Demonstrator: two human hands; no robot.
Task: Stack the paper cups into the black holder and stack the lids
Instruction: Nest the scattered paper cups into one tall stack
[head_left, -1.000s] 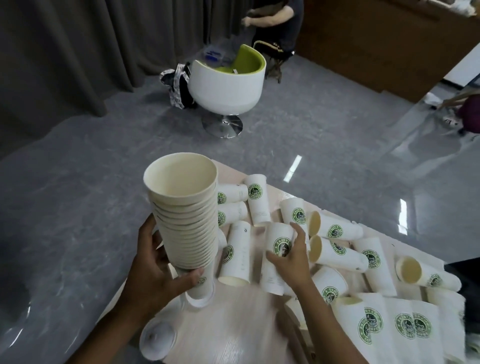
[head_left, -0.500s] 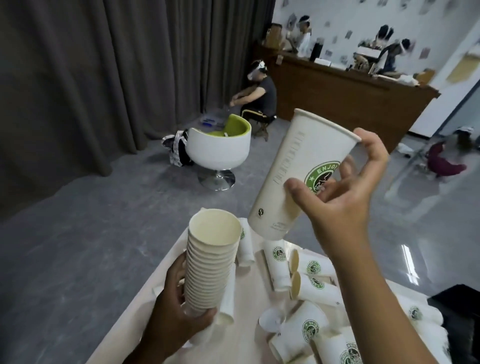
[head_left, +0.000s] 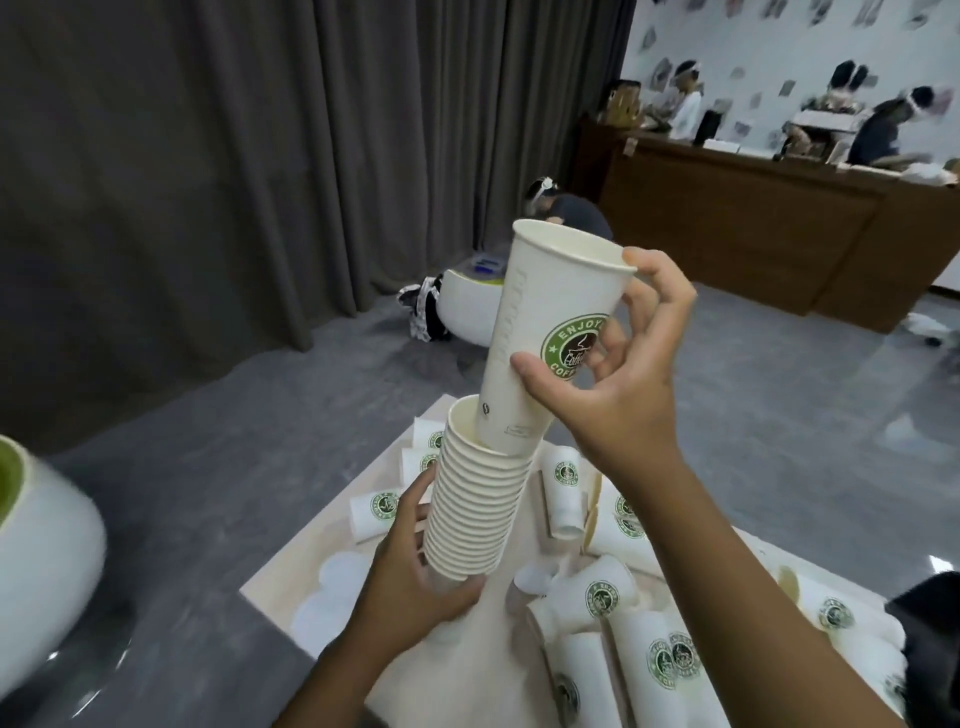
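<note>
My left hand (head_left: 415, 577) grips the lower part of a tall nested stack of white paper cups (head_left: 475, 509), held above the table. My right hand (head_left: 618, 384) holds a single white cup with a green logo (head_left: 540, 332) upright, thumb on its front and fingers behind. That cup's base sits just inside the mouth of the stack's top cup. Several loose cups (head_left: 592, 597) lie on their sides on the pale table (head_left: 291, 566). Flat white lids (head_left: 337, 571) lie near the table's left corner. No black holder is in view.
A white chair with a green seat (head_left: 47, 551) stands close at the left edge. Another white chair (head_left: 467, 306) stands further off on the grey floor, with a person crouched behind it. Dark curtains hang at the back; a wooden counter (head_left: 753, 234) with people runs at the right.
My right hand picked a cup off the table, raised it, and has now lowered its base into the top of the stack. The left hand keeps holding the stack.
</note>
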